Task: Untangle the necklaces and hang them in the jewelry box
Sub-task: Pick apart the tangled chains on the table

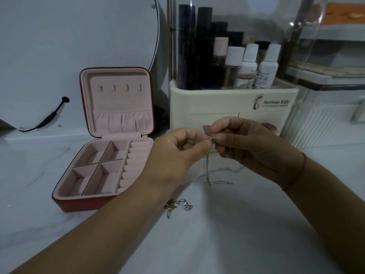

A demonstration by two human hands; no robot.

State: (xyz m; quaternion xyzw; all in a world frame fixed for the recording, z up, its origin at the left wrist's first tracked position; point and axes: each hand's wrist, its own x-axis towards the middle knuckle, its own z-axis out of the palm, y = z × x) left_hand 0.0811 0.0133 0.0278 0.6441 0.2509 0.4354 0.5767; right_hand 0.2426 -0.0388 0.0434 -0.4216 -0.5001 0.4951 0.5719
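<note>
Left hand [177, 153] and right hand [246, 143] pinch one silver chain [207, 171] at its clasp. Open jewelry box [110, 139] at 9 o'clock. Tangled necklaces [178, 206] at 6.

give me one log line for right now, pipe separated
phase: untangling | left hand: pinches silver necklace | right hand: pinches silver necklace | jewelry box: open, hooks bare | gold and silver tangle: on table

Both forearms reach in, the left grip [177, 155] and right grip [250, 147] raised, fingertips meeting, each pinching the necklace [207, 171] between them.
</note>
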